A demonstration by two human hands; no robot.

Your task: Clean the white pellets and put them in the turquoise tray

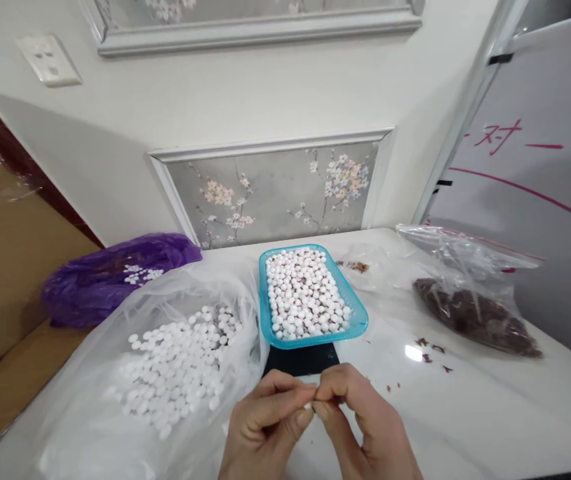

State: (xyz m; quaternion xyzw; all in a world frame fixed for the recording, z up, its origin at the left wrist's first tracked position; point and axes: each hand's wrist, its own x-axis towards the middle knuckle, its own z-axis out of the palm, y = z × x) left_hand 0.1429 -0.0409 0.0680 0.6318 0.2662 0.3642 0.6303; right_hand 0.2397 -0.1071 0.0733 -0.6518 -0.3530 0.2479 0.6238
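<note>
My left hand [272,421] and my right hand [360,420] meet fingertip to fingertip near the front edge of the table. A small white piece [308,405] shows between the left thumb and forefinger, mostly covered. The right thumb and forefinger are pinched against it; whatever they grip is hidden. Just beyond the hands, a blue plastic tray [264,319] is full of round white pieces [300,293] with reddish-brown bits showing among them. To the left, a clear plastic bag [85,393] lies open with many plain white round pieces [180,367] in it.
A dark flat pad [300,360] lies under the tray's near end. At the right are a zip bag of brown material [480,317] and loose brown bits [427,359]. A purple bag [80,287] and cardboard [15,253] stand left. The wall [275,93] closes off the back.
</note>
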